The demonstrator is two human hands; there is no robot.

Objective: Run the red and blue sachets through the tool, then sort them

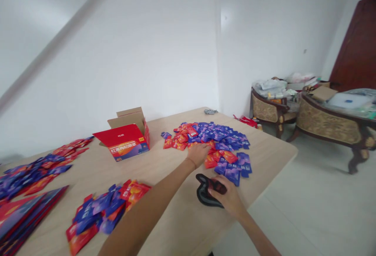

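Observation:
My left hand [198,155] reaches across the table to a spread pile of small sachets. Its fingers lie stretched over the orange sachets [229,156], with the fingertips partly hidden. Purple sachets [233,136] make up the right side of that pile, and several lie at its near edge. Closer to me, my right hand [225,194] is closed on a dark, black-rimmed object with a greyish middle [207,195]; its exact kind is unclear. That object is just above or on the table, beside the near purple sachets.
A red and purple open carton [126,146] stands behind on the wooden table [167,170]. Mixed sachets [101,211] lie at the near left, with another heap [44,168] beyond. Flat printed packaging [26,217] is stacked at far left. Loaded armchairs [329,121] stand right.

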